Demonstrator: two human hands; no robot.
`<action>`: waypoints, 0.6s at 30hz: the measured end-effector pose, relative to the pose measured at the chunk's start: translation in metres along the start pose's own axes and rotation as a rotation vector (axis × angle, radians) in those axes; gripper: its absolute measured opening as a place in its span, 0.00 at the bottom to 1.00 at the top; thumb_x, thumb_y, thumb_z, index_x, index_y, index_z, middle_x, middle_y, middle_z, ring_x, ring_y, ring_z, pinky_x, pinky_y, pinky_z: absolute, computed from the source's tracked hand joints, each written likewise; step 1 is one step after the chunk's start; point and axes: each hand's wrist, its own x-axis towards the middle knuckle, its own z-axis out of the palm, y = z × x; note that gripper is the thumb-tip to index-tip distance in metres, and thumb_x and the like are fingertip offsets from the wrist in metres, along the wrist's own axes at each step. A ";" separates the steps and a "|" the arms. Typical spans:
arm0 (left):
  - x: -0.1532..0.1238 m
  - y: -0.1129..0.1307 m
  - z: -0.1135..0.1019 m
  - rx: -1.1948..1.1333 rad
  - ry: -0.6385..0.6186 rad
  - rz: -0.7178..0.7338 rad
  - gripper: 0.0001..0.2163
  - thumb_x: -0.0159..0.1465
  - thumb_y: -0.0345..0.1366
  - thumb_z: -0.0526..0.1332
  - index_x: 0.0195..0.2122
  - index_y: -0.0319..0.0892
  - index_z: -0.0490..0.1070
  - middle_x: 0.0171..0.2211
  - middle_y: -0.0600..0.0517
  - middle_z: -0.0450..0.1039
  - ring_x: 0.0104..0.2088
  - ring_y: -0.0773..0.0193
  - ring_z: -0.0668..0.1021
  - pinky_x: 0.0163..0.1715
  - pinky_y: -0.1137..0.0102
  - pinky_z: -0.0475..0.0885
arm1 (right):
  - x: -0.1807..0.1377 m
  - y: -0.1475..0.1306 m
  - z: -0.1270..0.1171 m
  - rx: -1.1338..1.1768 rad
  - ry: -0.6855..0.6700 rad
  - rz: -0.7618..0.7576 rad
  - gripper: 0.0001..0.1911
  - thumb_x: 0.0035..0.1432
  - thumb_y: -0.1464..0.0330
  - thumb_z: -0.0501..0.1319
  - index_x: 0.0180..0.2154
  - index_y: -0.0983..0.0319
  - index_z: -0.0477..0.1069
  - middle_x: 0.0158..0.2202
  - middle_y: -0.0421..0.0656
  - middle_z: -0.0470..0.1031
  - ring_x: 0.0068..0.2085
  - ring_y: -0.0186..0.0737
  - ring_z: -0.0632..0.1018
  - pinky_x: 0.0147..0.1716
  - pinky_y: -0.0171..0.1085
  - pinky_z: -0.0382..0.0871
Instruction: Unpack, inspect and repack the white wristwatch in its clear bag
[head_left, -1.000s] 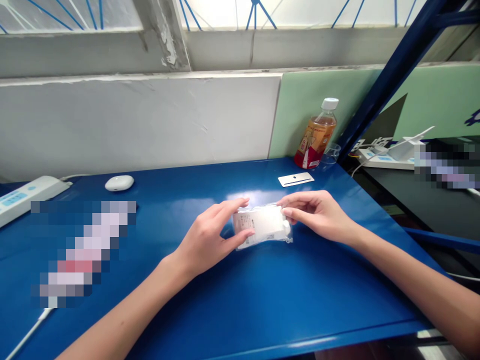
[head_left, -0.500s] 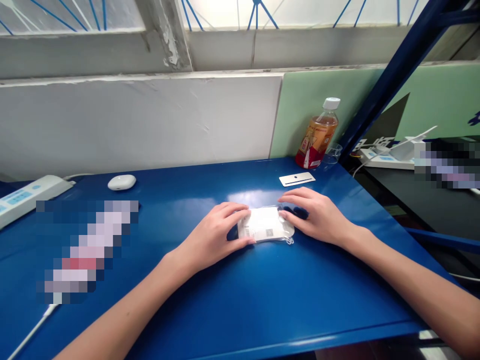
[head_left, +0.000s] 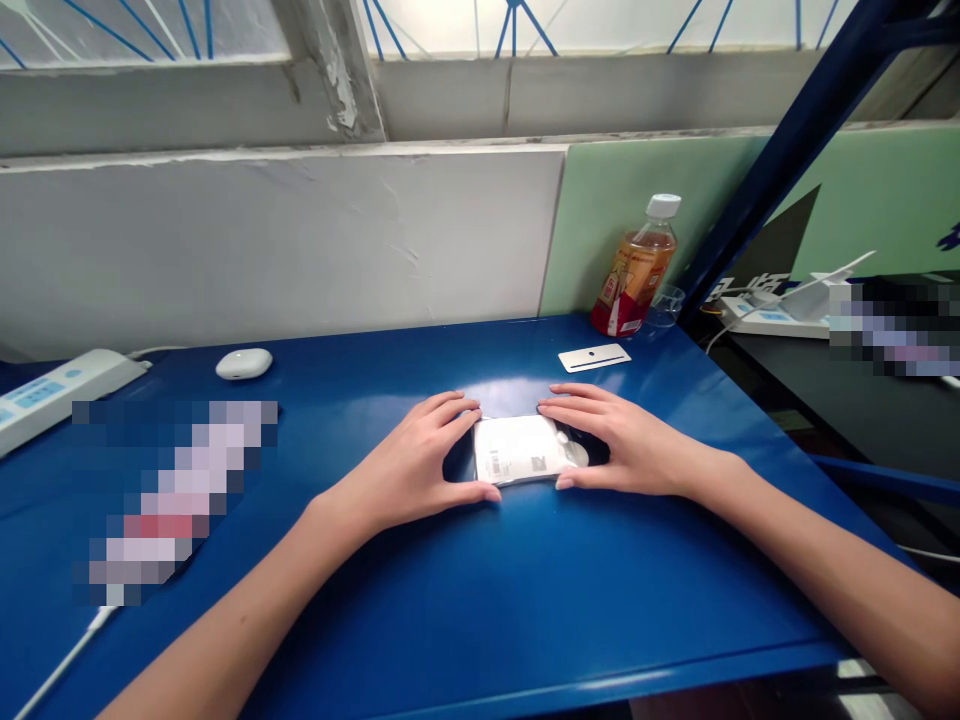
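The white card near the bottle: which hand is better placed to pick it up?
Probably the right hand: the white card lies just beyond it, while the left hand is farther away, at the left end of the white packet.

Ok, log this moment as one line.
white rectangular packet: on glossy blue desk | left hand: around packet's left end | right hand: around right end | contact: unclear

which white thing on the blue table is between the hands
The packet, flanked by left hand and right hand; the rounded case, card and power strip lie outside that gap.
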 end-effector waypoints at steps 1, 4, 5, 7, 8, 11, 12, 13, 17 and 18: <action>0.000 0.000 0.001 0.003 0.002 -0.002 0.38 0.57 0.62 0.64 0.61 0.41 0.67 0.61 0.38 0.68 0.64 0.40 0.65 0.60 0.48 0.66 | 0.000 0.000 0.000 -0.002 0.010 0.001 0.37 0.55 0.51 0.67 0.62 0.61 0.66 0.60 0.53 0.71 0.64 0.60 0.67 0.59 0.58 0.67; 0.000 0.001 0.003 0.023 -0.010 -0.018 0.40 0.56 0.63 0.63 0.61 0.39 0.67 0.61 0.37 0.68 0.64 0.40 0.64 0.60 0.47 0.65 | 0.001 0.000 0.000 -0.016 0.022 0.004 0.38 0.54 0.50 0.68 0.61 0.61 0.68 0.60 0.54 0.71 0.63 0.61 0.67 0.59 0.59 0.67; 0.000 0.001 0.003 0.028 -0.016 -0.026 0.40 0.56 0.64 0.63 0.61 0.38 0.66 0.61 0.37 0.67 0.65 0.40 0.64 0.60 0.47 0.65 | 0.001 0.000 0.000 -0.021 0.019 0.006 0.38 0.54 0.50 0.67 0.61 0.62 0.68 0.60 0.54 0.71 0.63 0.61 0.67 0.59 0.59 0.67; 0.000 0.001 0.004 0.034 -0.028 -0.043 0.41 0.55 0.65 0.63 0.61 0.38 0.66 0.62 0.37 0.66 0.65 0.41 0.63 0.61 0.48 0.64 | 0.001 0.000 0.001 -0.028 0.007 0.010 0.38 0.54 0.49 0.67 0.60 0.63 0.68 0.61 0.55 0.70 0.64 0.61 0.66 0.59 0.59 0.67; 0.000 0.000 0.004 0.035 -0.035 -0.051 0.41 0.56 0.65 0.62 0.61 0.38 0.66 0.62 0.37 0.66 0.66 0.41 0.62 0.61 0.48 0.64 | 0.001 0.000 0.001 -0.031 0.001 0.013 0.38 0.55 0.49 0.66 0.60 0.64 0.68 0.61 0.55 0.69 0.64 0.61 0.66 0.59 0.59 0.66; -0.001 0.001 0.003 0.036 -0.055 -0.069 0.40 0.57 0.64 0.61 0.61 0.37 0.65 0.63 0.37 0.65 0.66 0.42 0.61 0.62 0.49 0.63 | 0.000 0.001 0.001 -0.031 -0.003 0.018 0.37 0.56 0.50 0.66 0.60 0.63 0.68 0.62 0.56 0.68 0.65 0.60 0.65 0.60 0.59 0.66; -0.002 0.002 0.003 0.035 -0.060 -0.070 0.40 0.58 0.63 0.61 0.62 0.37 0.64 0.63 0.37 0.65 0.66 0.42 0.61 0.62 0.49 0.63 | 0.000 0.002 0.001 -0.028 0.001 0.016 0.36 0.56 0.50 0.66 0.61 0.62 0.67 0.62 0.55 0.68 0.65 0.60 0.65 0.59 0.59 0.65; -0.002 0.003 0.002 0.033 -0.062 -0.066 0.39 0.60 0.62 0.61 0.62 0.37 0.64 0.63 0.37 0.64 0.67 0.42 0.60 0.62 0.49 0.63 | 0.000 0.002 0.001 -0.026 0.007 0.014 0.36 0.56 0.50 0.66 0.61 0.61 0.67 0.62 0.55 0.68 0.65 0.60 0.65 0.59 0.59 0.65; 0.001 0.011 0.005 0.001 -0.039 -0.005 0.34 0.65 0.56 0.59 0.66 0.41 0.59 0.65 0.40 0.62 0.67 0.43 0.59 0.63 0.49 0.62 | 0.000 0.001 0.002 -0.022 0.031 0.003 0.35 0.56 0.51 0.66 0.60 0.60 0.68 0.62 0.55 0.67 0.64 0.61 0.66 0.58 0.60 0.66; 0.002 0.013 0.007 -0.002 -0.030 0.013 0.32 0.66 0.55 0.58 0.66 0.41 0.59 0.65 0.40 0.62 0.67 0.44 0.60 0.63 0.49 0.62 | 0.000 0.001 0.003 -0.020 0.038 0.000 0.34 0.56 0.51 0.66 0.60 0.60 0.68 0.62 0.56 0.67 0.64 0.61 0.66 0.58 0.60 0.66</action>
